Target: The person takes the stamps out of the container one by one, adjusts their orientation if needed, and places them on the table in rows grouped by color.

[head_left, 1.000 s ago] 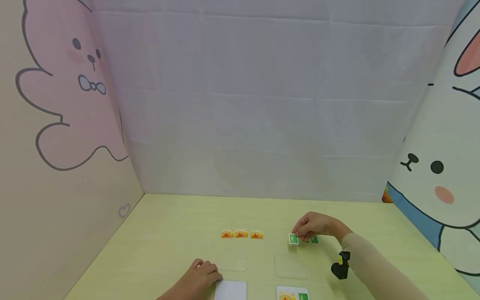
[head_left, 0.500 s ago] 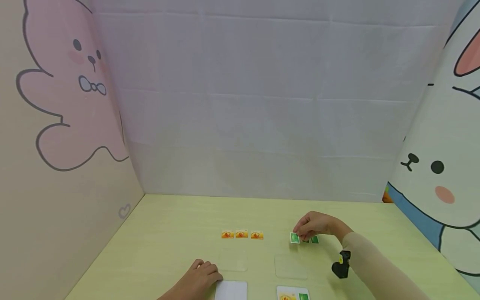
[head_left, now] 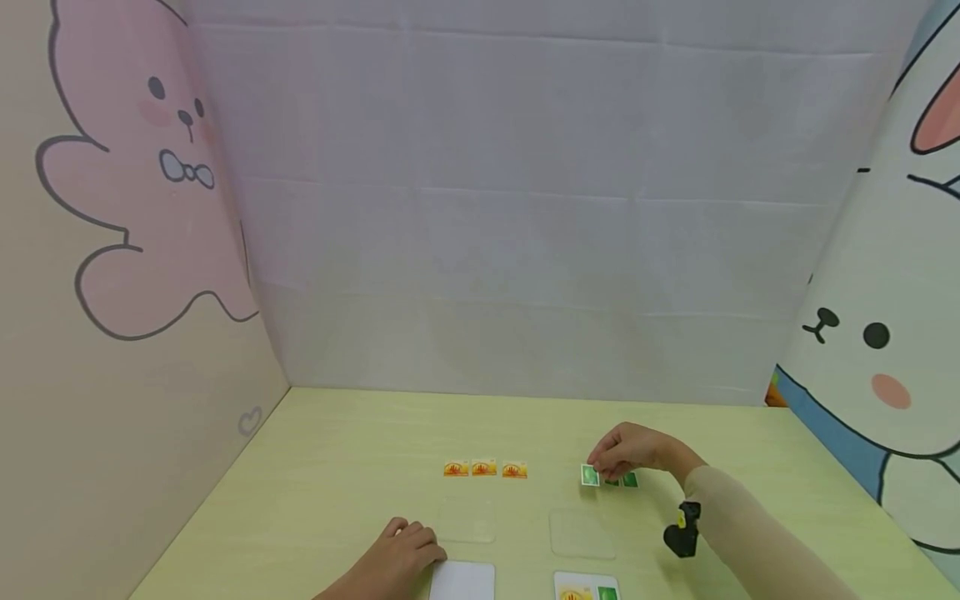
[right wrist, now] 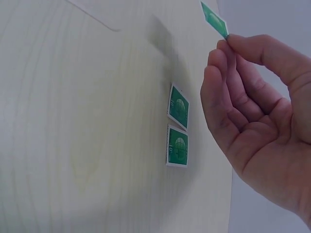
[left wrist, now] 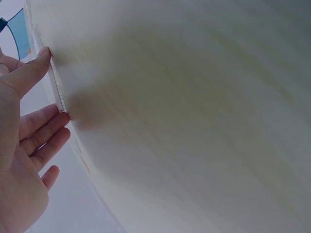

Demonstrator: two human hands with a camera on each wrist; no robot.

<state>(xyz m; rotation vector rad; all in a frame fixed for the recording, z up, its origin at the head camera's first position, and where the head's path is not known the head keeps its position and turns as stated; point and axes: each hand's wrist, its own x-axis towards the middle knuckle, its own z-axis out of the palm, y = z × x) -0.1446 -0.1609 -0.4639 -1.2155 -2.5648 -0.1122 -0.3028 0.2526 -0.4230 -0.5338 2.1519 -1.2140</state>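
Note:
My right hand (head_left: 626, 448) pinches a small green stamp (head_left: 590, 475) between thumb and fingertip, above the table. In the right wrist view that green stamp (right wrist: 214, 20) hangs from the fingertips, its face tilted. Below the hand, two more green stamps (right wrist: 178, 125) lie side by side on the wood. My left hand (head_left: 400, 557) holds the upper left part of a white flat card (head_left: 462, 581) near the front edge of view. The left wrist view shows thumb and fingertips (left wrist: 44, 50) along the thin card's edge (left wrist: 57, 87).
Three orange stamps (head_left: 483, 468) lie in a row on the pale wooden table (head_left: 337, 467). Nearer are two clear rounded sheets (head_left: 582, 533). A white card (head_left: 587, 578) bearing an orange and a green stamp sits at front right. A white sheet hangs behind.
The stamp in my right hand has shifted slightly up and to the right. The left hand and the other things stay where they were.

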